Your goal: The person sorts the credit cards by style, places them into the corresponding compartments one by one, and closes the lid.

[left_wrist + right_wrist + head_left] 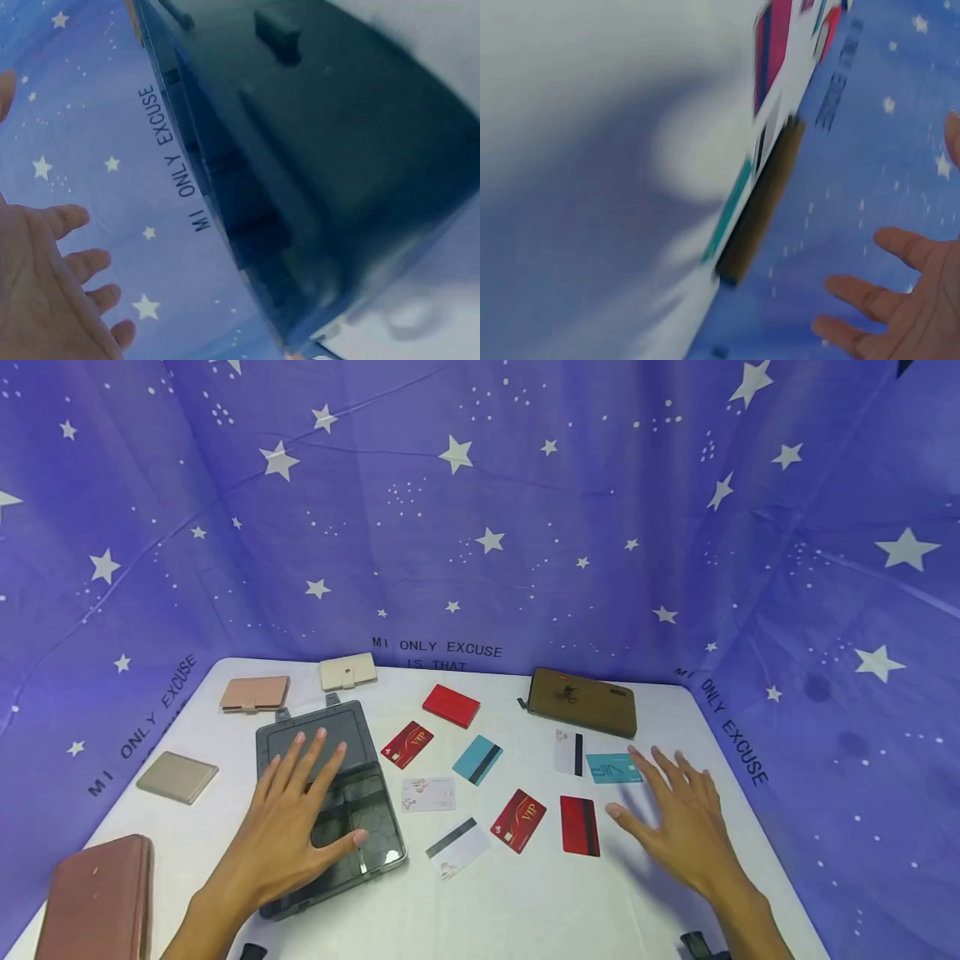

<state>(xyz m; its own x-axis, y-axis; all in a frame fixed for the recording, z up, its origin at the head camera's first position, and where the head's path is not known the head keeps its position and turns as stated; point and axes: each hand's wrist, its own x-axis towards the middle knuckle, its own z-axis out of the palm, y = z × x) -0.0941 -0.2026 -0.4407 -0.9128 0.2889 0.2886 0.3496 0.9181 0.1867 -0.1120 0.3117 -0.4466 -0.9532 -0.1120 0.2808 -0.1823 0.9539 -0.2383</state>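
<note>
My left hand (288, 831) is spread, fingers extended, above a dark translucent compartment box (348, 731) whose lid is open. In the left wrist view the box (360, 135) looms close, with the hand (45, 285) apart from it. My right hand (682, 827), spread too and holding nothing, hovers at the right side of the table. Nearest its fingertips lies a teal card (611, 768), beside a white card with a black stripe (568, 752). A striped red card (580, 827) lies left of the thumb.
More cards, including a red VIP card (519, 820) and a blue card (477, 760), lie mid-table. A brown zip wallet (581, 703) and red card case (451, 706) lie behind. Pink (255, 693), cream (348, 672), beige (177, 777) and large brown (97, 897) wallets line the left.
</note>
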